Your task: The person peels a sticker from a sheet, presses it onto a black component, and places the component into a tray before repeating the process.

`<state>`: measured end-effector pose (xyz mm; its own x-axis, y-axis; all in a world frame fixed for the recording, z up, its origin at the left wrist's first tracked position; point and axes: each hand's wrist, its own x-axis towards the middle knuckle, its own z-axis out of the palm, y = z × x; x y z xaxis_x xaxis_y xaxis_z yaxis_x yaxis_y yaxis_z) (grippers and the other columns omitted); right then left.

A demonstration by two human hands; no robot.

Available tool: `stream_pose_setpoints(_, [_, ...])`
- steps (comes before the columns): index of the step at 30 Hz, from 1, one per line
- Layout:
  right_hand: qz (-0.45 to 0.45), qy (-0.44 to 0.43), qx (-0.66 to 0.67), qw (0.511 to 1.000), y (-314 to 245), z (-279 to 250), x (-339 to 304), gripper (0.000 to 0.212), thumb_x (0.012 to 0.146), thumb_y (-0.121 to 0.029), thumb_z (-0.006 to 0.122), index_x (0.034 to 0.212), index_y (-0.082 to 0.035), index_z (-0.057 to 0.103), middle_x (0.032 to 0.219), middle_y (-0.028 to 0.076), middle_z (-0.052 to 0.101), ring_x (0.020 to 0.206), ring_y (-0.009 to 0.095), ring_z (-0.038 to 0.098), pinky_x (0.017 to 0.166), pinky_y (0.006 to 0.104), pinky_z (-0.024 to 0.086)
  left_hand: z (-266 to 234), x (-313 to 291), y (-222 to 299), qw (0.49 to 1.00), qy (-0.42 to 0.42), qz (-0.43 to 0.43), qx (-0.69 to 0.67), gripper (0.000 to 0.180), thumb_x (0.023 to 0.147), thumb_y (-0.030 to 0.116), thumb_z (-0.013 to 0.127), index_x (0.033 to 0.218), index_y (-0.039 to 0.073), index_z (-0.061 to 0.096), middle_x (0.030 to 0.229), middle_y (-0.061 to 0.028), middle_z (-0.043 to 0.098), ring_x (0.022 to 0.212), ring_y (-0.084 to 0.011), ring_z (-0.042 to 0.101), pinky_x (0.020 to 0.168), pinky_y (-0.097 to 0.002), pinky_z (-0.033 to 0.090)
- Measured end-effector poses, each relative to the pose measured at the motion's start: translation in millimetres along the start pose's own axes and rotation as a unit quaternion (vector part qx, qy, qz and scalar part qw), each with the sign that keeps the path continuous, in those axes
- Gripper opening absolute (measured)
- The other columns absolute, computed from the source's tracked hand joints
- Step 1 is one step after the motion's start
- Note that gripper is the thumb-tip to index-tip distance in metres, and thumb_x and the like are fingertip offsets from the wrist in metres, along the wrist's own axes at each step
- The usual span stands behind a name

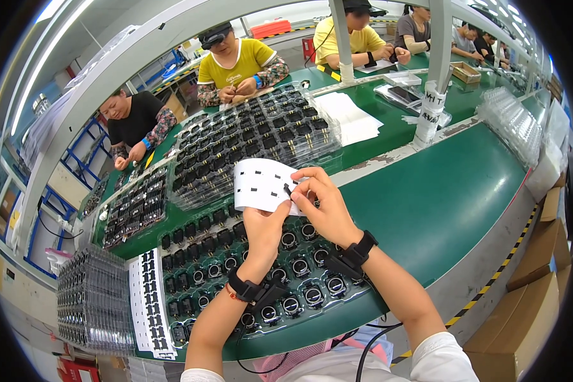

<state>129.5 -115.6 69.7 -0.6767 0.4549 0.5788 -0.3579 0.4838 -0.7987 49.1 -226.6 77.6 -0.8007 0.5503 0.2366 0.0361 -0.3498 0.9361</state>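
My left hand [263, 232] grips a curled white sheet [253, 181] by its lower edge, thumb on top. Small black rectangular pieces are spaced out in rows on this sheet. At the sheet's right edge, my right hand [325, 207] has its thumb and forefinger closed on a small dark strip [287, 190]; whether it still sticks to the sheet I cannot tell. Beneath both hands lies a clear plastic tray [302, 282] holding rows of black parts, several with round silvery rings [313, 295]. My forearms reach over its near side, each with a black wrist strap.
Left of the tray lies a white sheet [137, 305] with black pieces, beside stacked clear trays [92, 299]. Larger filled trays [254, 134] stand beyond my hands. A metal post [436, 83] rises at the right. Co-workers sit across the green bench [420, 197]; cardboard boxes [516, 318] stand at the right.
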Motion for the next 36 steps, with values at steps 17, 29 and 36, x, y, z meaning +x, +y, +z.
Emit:
stream_pose_setpoints(17, [0.041,0.009,0.146,0.988,8.2,6.8,-0.9,0.008,0.093,-0.008,0.050,0.090,-0.001,0.054,0.108,0.004,0.053,0.076,0.005,0.050,0.067,0.0201,0.044,-3.9,1.3,1.0,1.000,0.009,0.028,0.005,0.031,0.076,-0.009,0.059,0.106,-0.002,0.054,0.101,-0.0059,0.060,0.087,-0.0120,0.060,0.074,-0.0251,0.048])
stream_pose_setpoints(29, [-0.087,0.259,-0.042,0.961,5.3,-12.3,10.6,0.011,0.089,-0.004,0.054,0.098,0.001,0.054,0.078,0.007,0.060,0.063,0.014,0.056,0.058,0.0268,0.045,12.1,54.5,-20.4,0.951,-0.246,-0.163,0.095,0.030,0.090,0.014,0.049,0.118,0.002,0.051,0.122,-0.0177,0.057,0.095,-0.0262,0.063,0.076,-0.0373,0.052])
stream_pose_setpoints(36, [-0.073,0.190,-0.056,0.977,-9.1,-14.1,5.0,0.012,0.087,-0.004,0.057,0.098,0.001,0.058,0.082,0.008,0.062,0.070,0.014,0.059,0.064,0.0266,0.047,35.9,57.8,-41.4,0.721,-0.350,0.223,0.554,0.035,0.073,-0.007,0.051,0.105,0.002,0.060,0.100,-0.0159,0.064,0.092,-0.0345,0.061,0.077,-0.0403,0.050])
